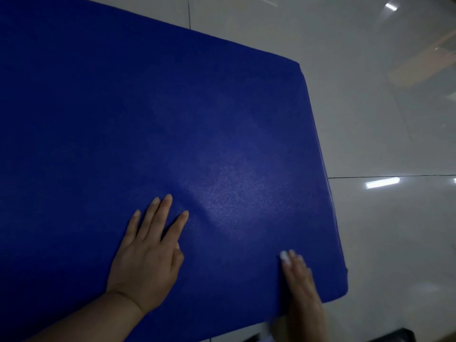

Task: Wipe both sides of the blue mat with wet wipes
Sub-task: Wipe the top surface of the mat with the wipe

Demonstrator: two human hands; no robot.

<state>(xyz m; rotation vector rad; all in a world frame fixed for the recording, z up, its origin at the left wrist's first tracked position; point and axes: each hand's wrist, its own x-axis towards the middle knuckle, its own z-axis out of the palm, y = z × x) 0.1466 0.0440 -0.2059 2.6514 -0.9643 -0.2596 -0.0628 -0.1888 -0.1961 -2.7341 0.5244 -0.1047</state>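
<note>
Blue foam mat [172, 119] lies on the shiny tiled floor [382, 107]. Our left hand [148, 255] presses flat; our blurry right hand [299, 280] looks flat near the corner. We see no wipe, so rubbing may clean nothing.

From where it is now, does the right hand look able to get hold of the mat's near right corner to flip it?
Probably yes. The right hand lies blurred on the blue mat close to that corner, and only bare tiled floor shows beside the edge, so nothing visible blocks it. The left hand lies flat further in, away from the corner.
</note>
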